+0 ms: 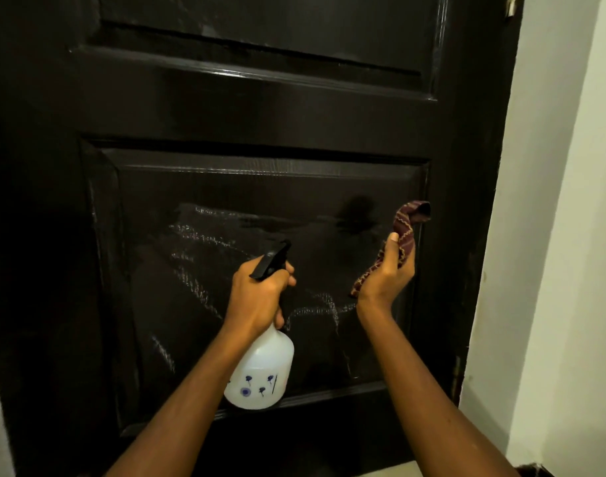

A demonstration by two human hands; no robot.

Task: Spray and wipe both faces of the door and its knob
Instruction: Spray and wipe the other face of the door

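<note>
Dark panelled wood fills nearly the whole view: the door [294, 98] stands close in front of the person, and its right edge runs down beside a white wall [552, 235] that leaves only a narrow pale strip on that side. A hinge [457, 371] shows low on that edge, and a sliver of pale wall also shows at the lower left. The recessed lower panel [260, 187] carries pale wet streaks [198, 270] across its left and middle parts. The left hand [260, 297] is wrapped round the neck of a white spray bottle [260, 370], fingers curled at the black trigger head, whose nozzle points up and to the right at the panel; the bottle hangs just in front of the panel's lower rim. The right hand [385, 273] is raised near the panel's right border, thumb and fingers pinching a maroon patterned cloth [406, 235] whose ends stick out above and below the hand. Both forearms reach up from the bottom edge, well apart, with bare panel between them.
</note>
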